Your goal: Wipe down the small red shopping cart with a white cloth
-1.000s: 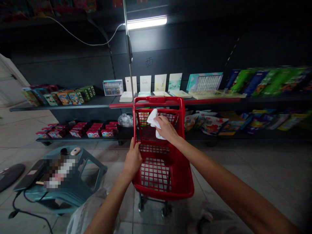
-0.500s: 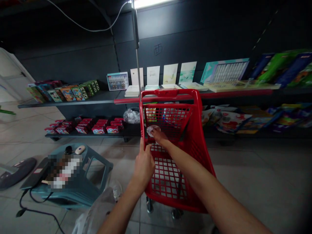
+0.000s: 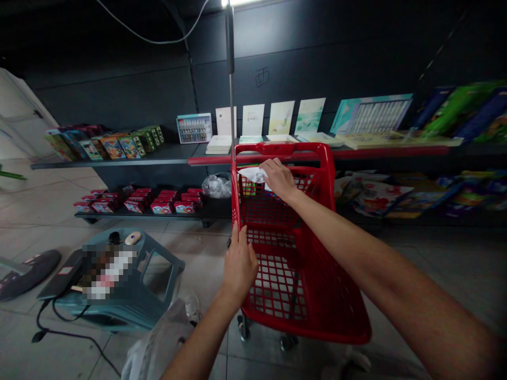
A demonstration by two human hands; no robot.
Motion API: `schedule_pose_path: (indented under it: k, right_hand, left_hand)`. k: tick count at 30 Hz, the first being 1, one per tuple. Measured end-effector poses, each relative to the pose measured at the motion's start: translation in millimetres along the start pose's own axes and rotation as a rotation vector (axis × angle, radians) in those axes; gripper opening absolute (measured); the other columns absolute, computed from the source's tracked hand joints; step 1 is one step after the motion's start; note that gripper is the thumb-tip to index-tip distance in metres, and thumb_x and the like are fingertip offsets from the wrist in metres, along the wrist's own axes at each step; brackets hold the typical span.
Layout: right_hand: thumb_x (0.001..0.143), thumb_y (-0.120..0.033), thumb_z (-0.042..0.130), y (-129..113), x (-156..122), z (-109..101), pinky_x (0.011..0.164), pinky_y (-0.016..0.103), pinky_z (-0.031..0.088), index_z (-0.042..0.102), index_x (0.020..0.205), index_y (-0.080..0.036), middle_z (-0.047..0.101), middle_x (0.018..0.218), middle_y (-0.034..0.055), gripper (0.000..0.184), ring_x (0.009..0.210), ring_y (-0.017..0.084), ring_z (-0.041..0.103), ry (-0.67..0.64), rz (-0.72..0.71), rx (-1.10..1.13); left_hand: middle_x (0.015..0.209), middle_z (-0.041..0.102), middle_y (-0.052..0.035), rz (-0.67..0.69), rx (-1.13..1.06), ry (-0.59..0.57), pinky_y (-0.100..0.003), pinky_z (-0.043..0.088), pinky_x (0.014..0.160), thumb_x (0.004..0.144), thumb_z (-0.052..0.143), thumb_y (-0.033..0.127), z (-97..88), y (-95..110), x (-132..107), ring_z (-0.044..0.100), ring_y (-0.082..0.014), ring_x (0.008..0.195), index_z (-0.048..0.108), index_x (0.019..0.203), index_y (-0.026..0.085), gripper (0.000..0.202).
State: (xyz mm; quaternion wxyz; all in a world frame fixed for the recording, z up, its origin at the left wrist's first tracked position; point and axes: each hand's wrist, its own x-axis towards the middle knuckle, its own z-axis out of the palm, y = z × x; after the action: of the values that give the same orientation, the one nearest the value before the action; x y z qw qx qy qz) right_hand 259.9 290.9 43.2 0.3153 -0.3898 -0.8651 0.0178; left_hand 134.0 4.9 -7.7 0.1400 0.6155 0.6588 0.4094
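Observation:
A small red plastic shopping cart (image 3: 282, 149) with a mesh basket stands on wheels in front of me. My right hand (image 3: 279, 179) is at its far wall, just under the top rim, pressing a crumpled white cloth (image 3: 252, 175) against the red mesh. My left hand (image 3: 240, 269) grips the cart's near left side, fingers curled over the edge. The lower basket holds nothing visible, and part of the cart's left wall is hidden behind my left hand.
Dark shelves (image 3: 119, 157) with boxed goods, cards and books stand behind the cart. A metal pole (image 3: 230, 79) rises behind it. To the left, a teal stool (image 3: 158, 269) holds blurred items, with a black cable (image 3: 67, 332) on the tiled floor.
My right hand has moved from low on the far wall up to just under the top rim, carrying the cloth. The cart and shelves have shifted slightly in view.

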Motion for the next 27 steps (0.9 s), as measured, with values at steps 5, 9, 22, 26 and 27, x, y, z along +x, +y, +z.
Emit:
schedule_pose_path:
  k: [5,9,22,26,27]
  right_hand:
    - [0.098,-0.031,0.056,2,-38,8,0.109,0.047,0.043,0.061,0.132,-0.021,0.056,0.140,0.0123,0.035,0.131,0.028,0.049,-0.021,0.087,-0.056]
    - [0.093,-0.021,0.057,-7,-103,51,0.099,0.036,0.049,0.070,0.114,-0.022,0.068,0.123,0.0116,0.025,0.117,0.024,0.060,-0.339,0.206,-0.114]
    - [0.094,-0.019,0.051,2,-35,-20,0.101,0.041,0.047,0.057,0.119,-0.017,0.058,0.126,0.0134,0.025,0.117,0.026,0.054,0.182,0.339,-0.139]
    - [0.097,-0.020,0.048,11,-13,-61,0.101,0.038,0.046,0.056,0.122,-0.020,0.056,0.127,0.0111,0.027,0.120,0.025,0.048,0.441,0.298,-0.172]
    - [0.096,-0.018,0.047,15,-18,-60,0.101,0.037,0.046,0.057,0.122,-0.019,0.055,0.128,0.0115,0.027,0.122,0.025,0.048,0.425,0.316,-0.186]
  left_hand:
    - [0.166,0.032,-0.0115,0.011,-0.012,0.028,-0.043,0.041,0.120,0.094,0.043,0.014,4.6,-3,-1,0.041,-0.0280,0.148,0.048,0.146,0.020,0.052]
    - [0.166,0.031,-0.0102,0.012,-0.027,0.026,-0.044,0.042,0.119,0.094,0.044,0.014,6.0,1,-3,0.042,-0.0287,0.148,0.052,0.142,0.021,0.050]
    - [0.161,0.042,-0.0098,-0.015,-0.091,0.055,-0.045,0.037,0.123,0.091,0.040,0.007,8.1,6,-1,0.047,-0.0286,0.144,0.059,0.140,0.019,0.053]
    - [0.163,0.039,-0.0085,-0.038,-0.086,0.017,-0.044,0.038,0.123,0.092,0.041,0.008,6.4,9,-3,0.045,-0.0286,0.145,0.056,0.144,0.021,0.056]
    - [0.163,0.038,-0.0091,-0.056,-0.079,0.004,-0.045,0.038,0.122,0.092,0.041,0.008,5.6,11,-4,0.045,-0.0292,0.145,0.056,0.145,0.020,0.057]
